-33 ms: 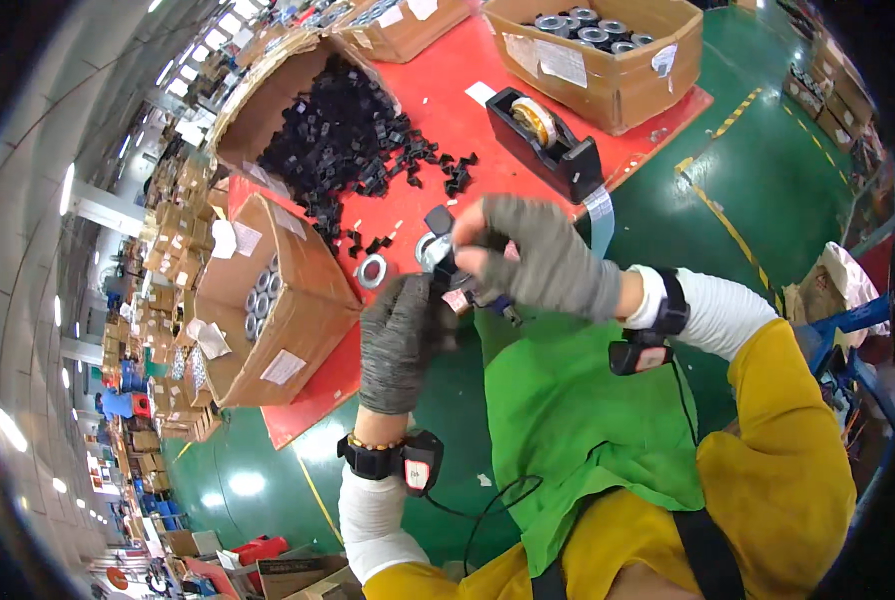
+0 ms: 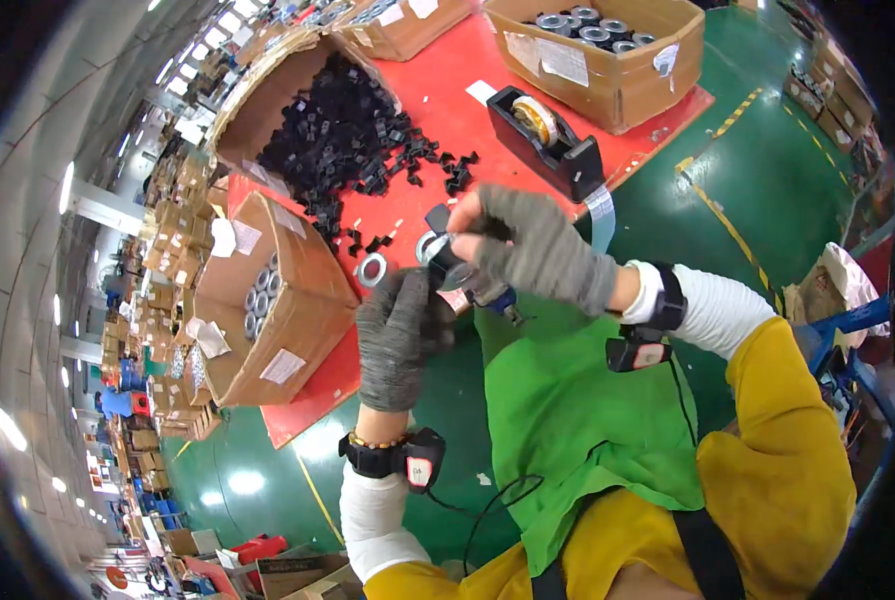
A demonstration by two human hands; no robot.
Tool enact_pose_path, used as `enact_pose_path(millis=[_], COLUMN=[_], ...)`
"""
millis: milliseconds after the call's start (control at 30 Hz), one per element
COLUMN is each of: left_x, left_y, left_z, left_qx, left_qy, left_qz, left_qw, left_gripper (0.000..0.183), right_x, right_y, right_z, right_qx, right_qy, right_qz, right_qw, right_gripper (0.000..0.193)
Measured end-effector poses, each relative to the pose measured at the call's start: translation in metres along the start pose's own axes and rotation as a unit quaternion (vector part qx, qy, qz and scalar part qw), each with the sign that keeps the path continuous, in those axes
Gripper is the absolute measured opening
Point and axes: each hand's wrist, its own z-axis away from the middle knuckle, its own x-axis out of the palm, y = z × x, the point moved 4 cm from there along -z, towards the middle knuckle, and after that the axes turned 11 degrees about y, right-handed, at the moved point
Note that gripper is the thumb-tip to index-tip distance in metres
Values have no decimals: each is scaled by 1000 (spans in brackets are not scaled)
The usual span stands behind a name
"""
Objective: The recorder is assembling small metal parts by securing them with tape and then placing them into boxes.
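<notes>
At the near edge of the red table, a black-and-silver round part (image 2: 446,258) sits between my gloved hands. My left hand (image 2: 396,335), in a grey fingerless glove, has its fingers closed round the part's lower left side. My right hand (image 2: 538,245), gloved alike, curls over its right side with thumb and index finger bent close together; whatever lies between those fingertips is hidden. A loose silver ring (image 2: 372,270) lies on the table just beyond my left fingers. Past it is a spread of small black clips (image 2: 378,165), spilling from a tipped carton (image 2: 238,130).
A black tape dispenser (image 2: 546,140) stands beyond my right hand, a strip hanging off the edge. Silver rings fill an open carton (image 2: 278,345) at left and another carton (image 2: 618,85) at the far right. The red table (image 2: 438,80) borders a green floor (image 2: 708,150).
My right hand has shifted slightly up and left, its fingers a little higher over the part. More of the dark round part shows below them. My left hand has barely moved.
</notes>
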Motion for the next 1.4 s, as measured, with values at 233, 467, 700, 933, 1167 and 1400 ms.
enact_pose_path(millis=[233,467,700,933,1167,1400], left_x=[-15,-11,-8,-11,9,154], left_y=[-24,-24,-23,-22,-1,-35], left_z=[-32,-36,-31,-25,46,23], left_qx=[8,-10,3,5,86,-61], left_qy=[116,106,111,147,274,-79], left_qz=[54,86,95,85,43,221], left_qw=[992,991,989,985,957,970], left_gripper=[23,21,22,27,32,47], right_x=[13,11,9,-5,-122,-153], right_y=[38,47,47,45,49,100], right_z=[-26,-28,-27,-22,-40,-72], right_qx=[99,156,156,197,31,69], right_qy=[5,-25,-26,-23,133,56], right_qz=[-44,-72,-67,-135,93,358], right_qw=[994,985,985,971,986,930], right_gripper=[14,15,15,19,23,48])
